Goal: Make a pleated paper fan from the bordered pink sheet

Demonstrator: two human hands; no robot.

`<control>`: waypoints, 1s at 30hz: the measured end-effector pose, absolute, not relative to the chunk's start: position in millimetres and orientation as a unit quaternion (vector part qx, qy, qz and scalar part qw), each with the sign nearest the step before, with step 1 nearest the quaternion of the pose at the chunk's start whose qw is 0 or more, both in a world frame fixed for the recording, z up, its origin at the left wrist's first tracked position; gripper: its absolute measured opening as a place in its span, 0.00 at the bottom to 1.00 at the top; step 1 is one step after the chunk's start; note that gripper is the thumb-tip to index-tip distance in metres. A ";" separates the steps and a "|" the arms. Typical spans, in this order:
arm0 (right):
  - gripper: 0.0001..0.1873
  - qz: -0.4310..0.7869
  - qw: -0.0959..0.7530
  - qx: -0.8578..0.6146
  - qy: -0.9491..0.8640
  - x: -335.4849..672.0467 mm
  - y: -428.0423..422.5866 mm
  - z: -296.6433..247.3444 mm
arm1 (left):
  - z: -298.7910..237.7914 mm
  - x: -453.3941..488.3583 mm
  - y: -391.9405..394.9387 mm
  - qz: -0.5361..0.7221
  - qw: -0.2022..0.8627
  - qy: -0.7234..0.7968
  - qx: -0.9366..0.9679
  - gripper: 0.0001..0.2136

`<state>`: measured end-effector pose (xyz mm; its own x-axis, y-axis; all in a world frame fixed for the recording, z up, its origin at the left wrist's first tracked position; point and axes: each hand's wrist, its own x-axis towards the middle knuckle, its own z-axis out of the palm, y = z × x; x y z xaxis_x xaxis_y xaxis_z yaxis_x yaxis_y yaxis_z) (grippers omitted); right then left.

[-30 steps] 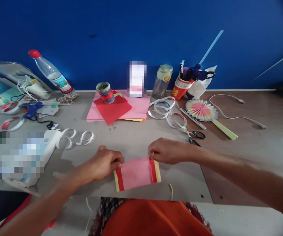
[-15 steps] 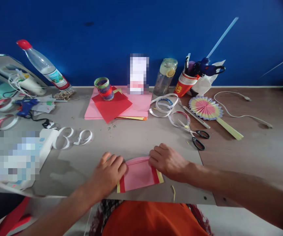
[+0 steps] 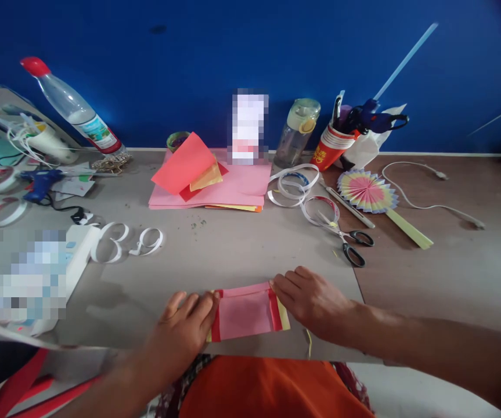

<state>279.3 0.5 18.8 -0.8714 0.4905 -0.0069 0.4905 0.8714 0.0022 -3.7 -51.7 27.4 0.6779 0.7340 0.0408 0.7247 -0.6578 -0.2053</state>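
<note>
A pink sheet of paper (image 3: 245, 313) with red and pale yellow strips along its left and right sides lies near the table's front edge. Its far edge carries a narrow fold. My left hand (image 3: 189, 325) is closed on the far left corner, fingers curled over the red and yellow strips. At the far right corner, my right hand (image 3: 306, 296) pinches the end of the fold. A thin yellow paper scrap (image 3: 309, 342) lies by the sheet's near right corner.
Scissors (image 3: 350, 244), tape rolls (image 3: 294, 186) and a pleated paper fan (image 3: 367, 190) lie to the right. Behind is a pink paper stack (image 3: 250, 183) with a tilted red sheet (image 3: 184, 165) partly covering a small round container (image 3: 176, 139). A white box (image 3: 78, 249) stands left.
The far edge of the pink sheet now looks straighter, with both hands slightly nearer me. On the stack, the red sheet has lifted and tilted, covering much of the small container.
</note>
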 end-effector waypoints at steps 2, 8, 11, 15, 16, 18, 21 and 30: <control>0.08 -0.034 0.029 0.252 0.967 277.2 7.4 21.7 | 35.9 -1.5 -44.5 0.026 0.042 -0.418 -0.907 0.16; 0.09 -0.101 0.122 0.235 0.959 265.0 24.0 37.2 | 48.4 4.7 -12.0 0.044 -0.115 -0.445 -0.887 0.12; 0.08 -0.096 0.130 0.233 0.959 261.3 23.0 41.1 | 42.6 6.7 -1.7 0.047 -0.157 -0.463 -0.871 0.14; 0.09 -0.115 0.136 0.234 0.956 259.9 24.3 39.3 | 34.8 9.2 1.2 0.058 -0.180 -0.496 -0.847 0.10; 0.10 -0.124 0.138 0.239 0.953 259.8 25.2 38.0 | 33.6 9.5 0.4 0.062 -0.184 -0.501 -0.843 0.09; 0.12 -0.134 0.137 0.265 0.945 259.2 26.6 35.0 | 31.6 9.7 -2.5 0.065 -0.182 -0.511 -0.837 0.07; 0.13 -0.135 0.129 0.321 0.928 257.2 25.9 30.7 | 30.2 10.1 -7.4 0.069 -0.150 -0.523 -0.836 0.06; 0.10 -0.158 0.145 0.368 0.905 250.9 26.8 32.8 | 32.1 14.7 -12.9 0.076 -0.075 -0.507 -0.855 0.05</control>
